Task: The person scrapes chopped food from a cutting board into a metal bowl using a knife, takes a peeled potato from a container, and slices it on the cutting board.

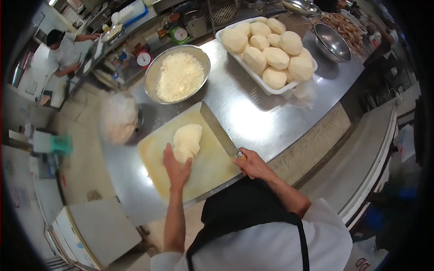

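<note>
My left hand (176, 166) grips the near end of a pale peeled root vegetable (187, 137), thumb on one side and fingers on the other. The vegetable is cut into slices that lean over each other on a yellowish cutting board (209, 168). In my right hand (253, 163) is the handle of a large knife (220, 131). Its broad blade lies along the board's right side, pointing away from me, apart from the slices. Whether the vegetable is a potato or another root, I cannot tell.
Behind the board stand a metal bowl (205, 74) of pale shreds and a white tub (253, 79) heaped with peeled roots. A blurred bag-like container (118, 118) sits left. Farther back are another steel bowl (332, 43) and brownish peelings (341, 27). A person (68, 49) works at the far-left counter.
</note>
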Demonstrator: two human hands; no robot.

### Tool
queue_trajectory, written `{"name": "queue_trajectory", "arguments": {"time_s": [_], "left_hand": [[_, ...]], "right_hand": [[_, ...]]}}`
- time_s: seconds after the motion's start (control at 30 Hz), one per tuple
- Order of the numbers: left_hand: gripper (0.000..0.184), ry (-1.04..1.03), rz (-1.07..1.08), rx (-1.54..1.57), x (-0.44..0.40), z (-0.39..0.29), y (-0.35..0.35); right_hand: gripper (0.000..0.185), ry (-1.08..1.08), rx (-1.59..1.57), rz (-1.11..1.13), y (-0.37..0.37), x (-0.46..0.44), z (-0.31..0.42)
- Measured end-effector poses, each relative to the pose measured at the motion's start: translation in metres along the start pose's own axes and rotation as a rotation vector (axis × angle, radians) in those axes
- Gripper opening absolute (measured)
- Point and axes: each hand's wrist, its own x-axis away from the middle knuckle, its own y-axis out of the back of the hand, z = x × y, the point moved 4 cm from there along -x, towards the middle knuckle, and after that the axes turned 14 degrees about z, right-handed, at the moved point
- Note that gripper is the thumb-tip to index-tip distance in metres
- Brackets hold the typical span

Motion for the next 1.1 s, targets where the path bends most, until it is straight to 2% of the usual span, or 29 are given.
{"name": "queue_trajectory", "arguments": {"time_s": [0.1,0.17,0.23,0.37,0.43,0.5,0.57,0.63,0.73,0.83,0.93,1.07,1.1], "left_hand": [[0.079,-0.012,-0.128,0.069,-0.022,-0.021,0.016],[0.07,-0.058,-0.182,0.173,-0.075,-0.058,0.028],[0.059,-0.24,-0.226,0.13,-0.122,-0.103,0.026],[0.042,-0.614,-0.101,0.146,-0.211,-0.214,0.005],[0.042,-0.684,-0.013,0.225,-0.26,-0.256,-0.018],[0.044,-0.679,0.091,0.397,-0.316,-0.289,-0.052],[0.048,-0.592,0.208,0.357,-0.367,-0.32,-0.081],[0.06,-0.515,0.291,0.12,-0.413,-0.341,-0.111],[0.078,-0.099,0.549,-0.059,-0.452,-0.355,-0.149],[0.097,-0.052,0.476,-0.067,-0.468,-0.363,-0.165],[0.108,0.022,0.448,-0.065,-0.474,-0.36,-0.174],[0.117,-0.047,0.379,-0.016,-0.471,-0.356,-0.162],[0.113,-0.126,0.329,0.052,-0.474,-0.353,-0.159]], "right_hand": [[0.034,-0.043,-0.055,0.031,0.013,0.008,-0.009],[0.034,0.039,-0.089,-0.002,0.023,0.016,-0.011],[0.034,0.062,-0.092,-0.028,0.035,0.026,-0.012],[0.035,-0.028,-0.024,-0.043,0.061,0.051,-0.005],[0.036,-0.044,-0.002,-0.042,0.073,0.056,-0.008],[0.036,-0.031,-0.001,-0.04,0.078,0.064,-0.017],[0.036,-0.036,-0.034,-0.014,0.083,0.074,-0.028],[0.038,-0.05,-0.055,-0.006,0.088,0.083,-0.034],[0.043,-0.092,-0.099,-0.01,0.093,0.097,-0.045],[0.043,-0.07,-0.048,-0.045,0.098,0.109,-0.053],[0.043,-0.076,-0.086,-0.071,0.102,0.114,-0.062],[0.037,-0.06,-0.14,-0.092,0.11,0.117,-0.055],[0.035,-0.07,-0.134,-0.089,0.113,0.118,-0.055]]}}
